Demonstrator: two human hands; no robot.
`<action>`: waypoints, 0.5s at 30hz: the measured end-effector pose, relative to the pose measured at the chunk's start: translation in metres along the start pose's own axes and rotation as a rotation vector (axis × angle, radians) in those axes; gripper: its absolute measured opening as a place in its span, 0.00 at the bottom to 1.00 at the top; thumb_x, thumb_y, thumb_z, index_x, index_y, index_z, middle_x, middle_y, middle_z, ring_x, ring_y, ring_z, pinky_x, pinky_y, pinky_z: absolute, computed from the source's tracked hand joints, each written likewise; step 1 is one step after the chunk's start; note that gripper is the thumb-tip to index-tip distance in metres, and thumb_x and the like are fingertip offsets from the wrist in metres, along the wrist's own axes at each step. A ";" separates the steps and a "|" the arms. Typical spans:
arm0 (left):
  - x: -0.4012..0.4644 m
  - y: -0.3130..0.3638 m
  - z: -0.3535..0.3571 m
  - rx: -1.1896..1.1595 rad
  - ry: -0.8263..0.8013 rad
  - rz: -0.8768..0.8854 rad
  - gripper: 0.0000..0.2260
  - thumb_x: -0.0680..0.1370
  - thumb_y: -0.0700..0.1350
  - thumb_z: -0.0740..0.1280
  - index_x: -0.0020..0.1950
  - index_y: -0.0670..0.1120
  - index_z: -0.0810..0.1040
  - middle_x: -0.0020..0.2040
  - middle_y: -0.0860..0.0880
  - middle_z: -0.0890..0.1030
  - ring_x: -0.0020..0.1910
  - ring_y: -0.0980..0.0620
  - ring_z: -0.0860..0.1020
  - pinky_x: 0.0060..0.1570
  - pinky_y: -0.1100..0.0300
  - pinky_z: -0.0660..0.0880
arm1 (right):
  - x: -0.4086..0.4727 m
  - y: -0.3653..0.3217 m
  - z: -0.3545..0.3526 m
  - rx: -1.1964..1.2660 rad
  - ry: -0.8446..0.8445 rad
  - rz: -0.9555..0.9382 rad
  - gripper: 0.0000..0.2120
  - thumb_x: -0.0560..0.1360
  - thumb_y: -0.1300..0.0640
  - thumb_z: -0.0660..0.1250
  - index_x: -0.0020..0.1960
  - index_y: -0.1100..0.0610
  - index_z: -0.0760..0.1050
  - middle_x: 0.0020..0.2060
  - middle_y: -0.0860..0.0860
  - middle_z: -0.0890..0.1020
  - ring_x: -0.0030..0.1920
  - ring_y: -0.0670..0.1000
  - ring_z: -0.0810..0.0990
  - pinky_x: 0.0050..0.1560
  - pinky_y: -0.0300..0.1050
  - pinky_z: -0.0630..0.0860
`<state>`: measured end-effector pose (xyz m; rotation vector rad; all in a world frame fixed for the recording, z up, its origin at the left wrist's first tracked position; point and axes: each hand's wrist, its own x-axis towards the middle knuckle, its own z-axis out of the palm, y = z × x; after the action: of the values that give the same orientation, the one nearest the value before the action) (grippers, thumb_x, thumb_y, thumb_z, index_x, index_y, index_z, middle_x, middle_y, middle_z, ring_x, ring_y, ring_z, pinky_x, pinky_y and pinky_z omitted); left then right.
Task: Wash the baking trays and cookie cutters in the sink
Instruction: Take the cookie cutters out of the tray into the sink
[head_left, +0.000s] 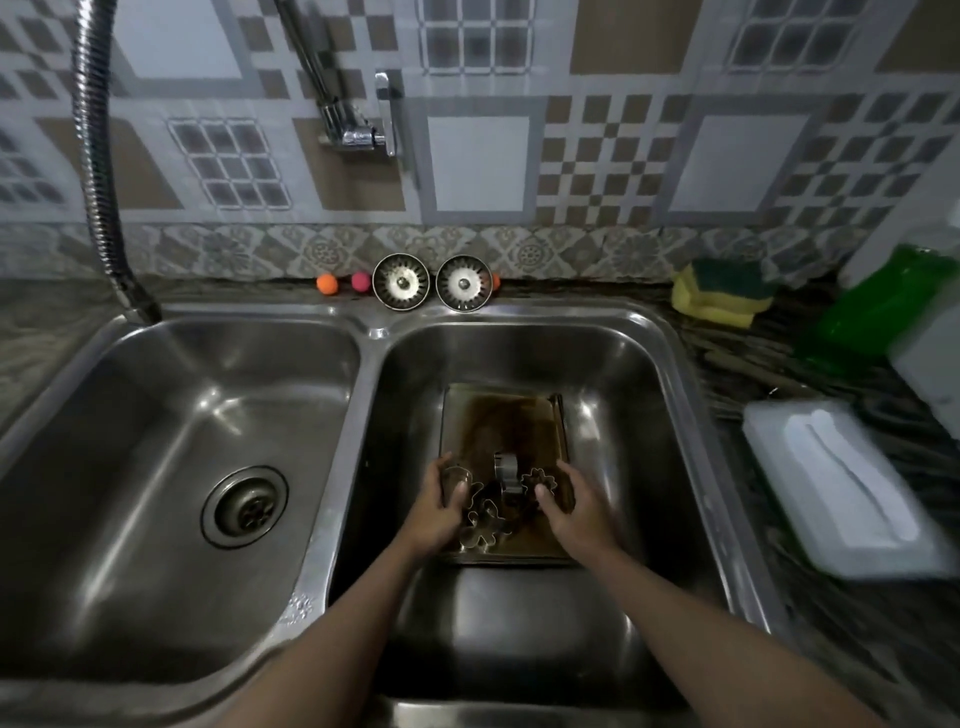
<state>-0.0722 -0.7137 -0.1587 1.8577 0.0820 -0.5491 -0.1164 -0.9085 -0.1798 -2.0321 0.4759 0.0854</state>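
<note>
I see my left hand (434, 512) and right hand (574, 506), each grip curled on a side edge of the stained baking tray (501, 415) in the right sink basin (623, 364), partly hiding blurry cookie cutters (485, 517) on it.

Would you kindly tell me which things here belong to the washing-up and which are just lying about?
For the job: baking tray, cookie cutters, right basin, tap, sponge, both hands.
Lying about: two sink strainers, small balls, white container.
</note>
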 end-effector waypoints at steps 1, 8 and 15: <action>0.003 -0.003 0.002 -0.011 -0.003 0.003 0.21 0.81 0.42 0.59 0.72 0.52 0.58 0.69 0.46 0.67 0.66 0.53 0.67 0.64 0.58 0.66 | 0.005 0.002 0.001 -0.004 0.007 0.000 0.26 0.77 0.50 0.66 0.72 0.55 0.65 0.71 0.53 0.67 0.70 0.53 0.65 0.64 0.44 0.64; 0.010 -0.007 0.007 -0.046 -0.062 -0.039 0.25 0.80 0.45 0.62 0.72 0.58 0.54 0.71 0.46 0.65 0.68 0.48 0.67 0.62 0.53 0.72 | 0.019 0.008 -0.007 -0.129 -0.061 0.122 0.27 0.76 0.39 0.62 0.72 0.46 0.62 0.70 0.55 0.64 0.70 0.57 0.63 0.66 0.55 0.67; -0.001 0.001 -0.002 0.417 -0.088 -0.002 0.52 0.61 0.65 0.74 0.76 0.56 0.47 0.78 0.48 0.50 0.76 0.43 0.49 0.72 0.42 0.59 | 0.020 -0.018 -0.025 -0.334 -0.226 -0.187 0.42 0.67 0.37 0.71 0.75 0.44 0.56 0.74 0.47 0.59 0.74 0.53 0.54 0.69 0.54 0.61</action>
<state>-0.0721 -0.7118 -0.1564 2.2335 -0.0972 -0.6867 -0.0944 -0.9280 -0.1576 -2.3481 0.1331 0.2931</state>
